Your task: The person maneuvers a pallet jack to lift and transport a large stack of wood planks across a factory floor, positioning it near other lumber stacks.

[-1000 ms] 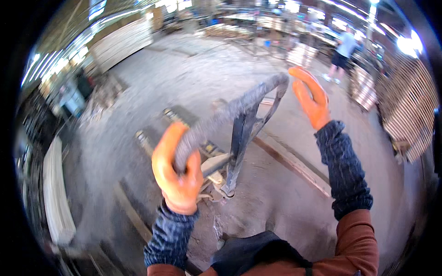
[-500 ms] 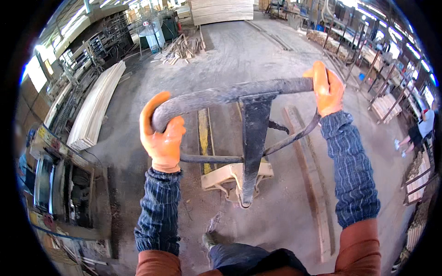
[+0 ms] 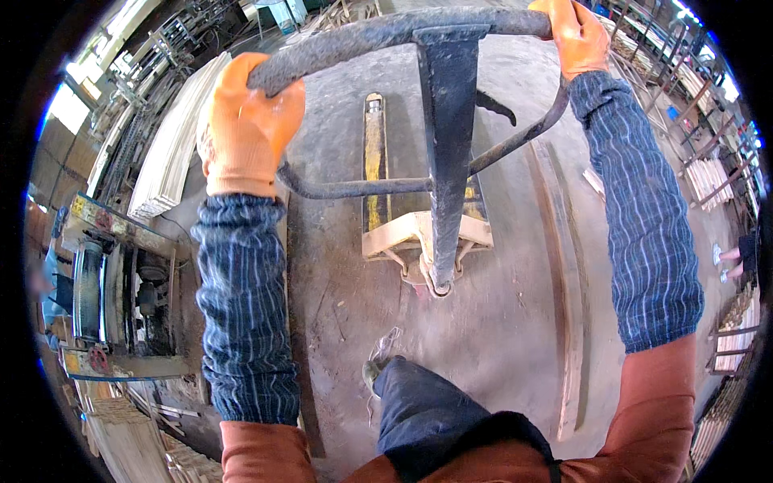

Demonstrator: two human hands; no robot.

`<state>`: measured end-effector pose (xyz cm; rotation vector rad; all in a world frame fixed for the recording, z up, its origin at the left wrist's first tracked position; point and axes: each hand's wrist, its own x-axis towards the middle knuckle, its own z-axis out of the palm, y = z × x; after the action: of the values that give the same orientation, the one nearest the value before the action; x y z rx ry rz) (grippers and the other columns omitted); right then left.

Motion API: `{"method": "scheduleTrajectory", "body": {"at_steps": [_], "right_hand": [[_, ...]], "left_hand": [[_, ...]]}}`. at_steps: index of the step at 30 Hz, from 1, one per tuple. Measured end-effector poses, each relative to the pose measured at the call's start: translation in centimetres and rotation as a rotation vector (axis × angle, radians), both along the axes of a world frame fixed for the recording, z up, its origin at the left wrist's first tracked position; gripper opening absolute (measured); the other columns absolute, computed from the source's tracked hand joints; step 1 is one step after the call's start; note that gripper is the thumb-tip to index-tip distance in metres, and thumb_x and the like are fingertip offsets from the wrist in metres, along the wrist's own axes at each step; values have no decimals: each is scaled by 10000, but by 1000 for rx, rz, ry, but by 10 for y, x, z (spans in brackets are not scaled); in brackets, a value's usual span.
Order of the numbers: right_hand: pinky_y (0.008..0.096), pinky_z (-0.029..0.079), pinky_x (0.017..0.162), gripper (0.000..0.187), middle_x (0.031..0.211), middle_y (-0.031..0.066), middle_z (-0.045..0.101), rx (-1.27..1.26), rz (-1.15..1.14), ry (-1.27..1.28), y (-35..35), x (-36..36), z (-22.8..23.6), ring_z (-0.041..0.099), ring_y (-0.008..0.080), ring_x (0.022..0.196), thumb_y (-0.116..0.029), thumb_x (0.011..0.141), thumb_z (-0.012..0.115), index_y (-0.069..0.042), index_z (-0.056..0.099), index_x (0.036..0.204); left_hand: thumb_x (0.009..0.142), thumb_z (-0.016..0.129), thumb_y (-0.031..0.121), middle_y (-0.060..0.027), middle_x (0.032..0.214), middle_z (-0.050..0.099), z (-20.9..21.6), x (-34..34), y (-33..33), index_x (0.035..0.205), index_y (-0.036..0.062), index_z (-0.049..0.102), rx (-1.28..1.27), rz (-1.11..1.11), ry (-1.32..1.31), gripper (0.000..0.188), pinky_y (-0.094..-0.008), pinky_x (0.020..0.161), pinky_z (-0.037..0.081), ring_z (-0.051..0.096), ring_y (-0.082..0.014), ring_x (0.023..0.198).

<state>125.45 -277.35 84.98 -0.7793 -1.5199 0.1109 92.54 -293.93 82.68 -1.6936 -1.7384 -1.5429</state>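
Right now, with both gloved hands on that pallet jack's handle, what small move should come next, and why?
Probably a short, steady pull on the handle bar toward the body. The left hand and right hand each have a closed grip on it, the tiller leans toward the person, and the yellow forks look unloaded on open concrete floor.

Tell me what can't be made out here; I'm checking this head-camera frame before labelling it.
- Right hand: fingertips cut off by the top edge.
- Pallet jack handle: grip sections hidden under both gloves, left hand included.
- Pallet jack forks: one mostly hidden behind the handle shaft.
- Person at far right: mostly cut off by the rim.
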Motion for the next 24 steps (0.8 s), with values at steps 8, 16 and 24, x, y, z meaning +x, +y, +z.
{"method": "scheduleTrajectory", "body": {"at_steps": [8,16,24], "right_hand": [[300,430,538,462,678,37,639,-3,90,105,104,-32,4,542,123,579,-412,987,548,-17,690,794],[275,494,638,488,881,51,723,-149,173,47,227,-35,-46,621,133,697,-477,987,510,-50,746,1003],[272,491,633,465,873,30,710,-175,105,36,289,-65,-48,592,111,691,-466,986,520,-59,742,1011]], "left_hand": [[813,714,81,-50,1016,708,9,-31,81,1195,102,666,328,-108,188,385,-269,818,527,666,-140,907],[760,716,171,-121,930,700,-15,-36,159,1086,150,670,225,-28,362,330,-397,750,552,689,-300,836],[739,733,231,-112,936,696,-13,-86,238,1047,160,675,89,-99,281,321,-423,753,551,679,-341,848]]}}
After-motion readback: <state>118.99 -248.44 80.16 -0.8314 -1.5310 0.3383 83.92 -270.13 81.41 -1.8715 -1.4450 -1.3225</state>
